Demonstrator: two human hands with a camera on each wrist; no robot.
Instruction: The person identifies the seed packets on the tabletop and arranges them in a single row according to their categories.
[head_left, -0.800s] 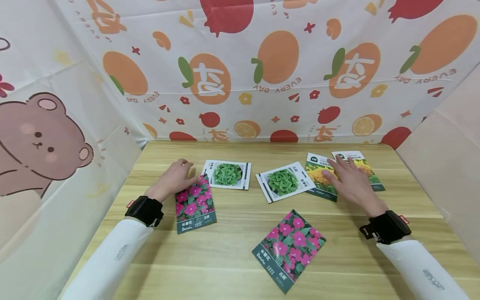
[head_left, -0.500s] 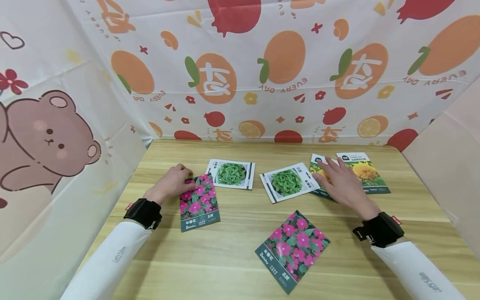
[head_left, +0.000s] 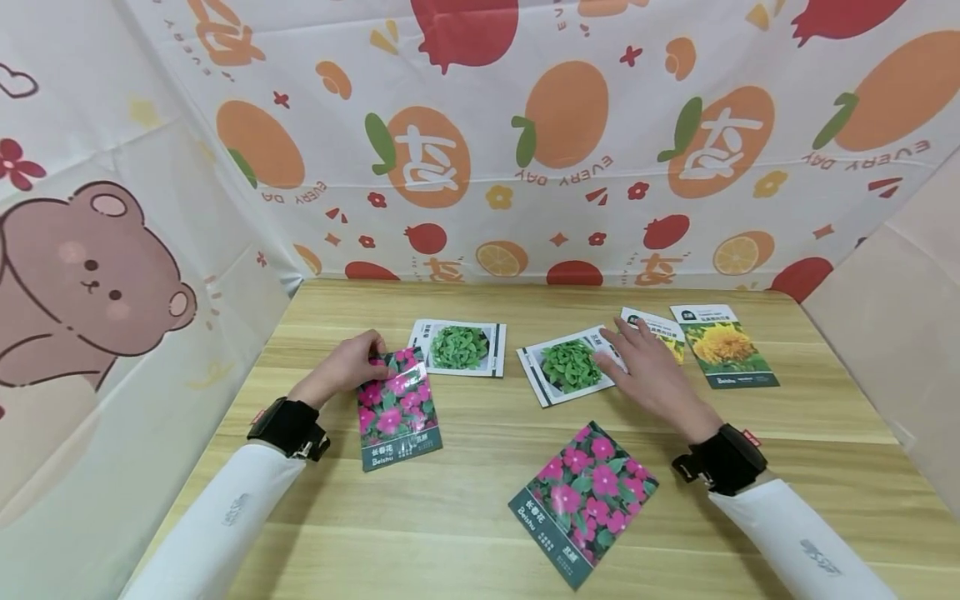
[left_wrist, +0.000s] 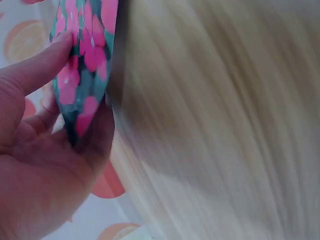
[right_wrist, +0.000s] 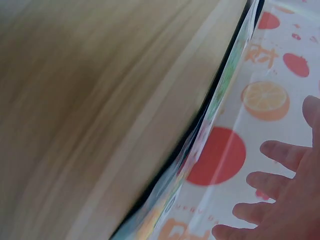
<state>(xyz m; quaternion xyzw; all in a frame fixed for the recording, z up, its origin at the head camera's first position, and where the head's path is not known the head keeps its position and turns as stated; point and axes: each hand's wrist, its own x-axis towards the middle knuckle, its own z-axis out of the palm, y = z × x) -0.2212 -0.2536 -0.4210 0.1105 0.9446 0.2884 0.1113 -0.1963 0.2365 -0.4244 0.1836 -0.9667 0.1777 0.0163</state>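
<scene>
At the left, my left hand [head_left: 341, 367] pinches the top edge of a pink-flower seed packet [head_left: 397, 421]. In the left wrist view, the thumb lies on the printed face of this packet [left_wrist: 90, 55] with fingers behind, and the packet bends. My right hand [head_left: 652, 367], fingers spread, hovers over the right end of a green-leaf seed packet [head_left: 567, 367]. It also partly hides a yellow-flower seed packet [head_left: 660, 325] behind it. In the right wrist view, the fingers of this hand [right_wrist: 285, 185] hold nothing.
A second green-leaf packet [head_left: 459, 347] lies just behind the held one. Another yellow-flower packet [head_left: 723, 346] is at the far right, and another pink-flower packet [head_left: 583, 504] lies near the front. A fruit-print cloth [head_left: 480, 167] stands along the back edge of the wooden table [head_left: 450, 525].
My right hand has moved left, off the yellow-flower packets and toward the green-leaf packet, uncovering the far-right packet. My left hand keeps its grip on the pink-flower packet, nearly in place.
</scene>
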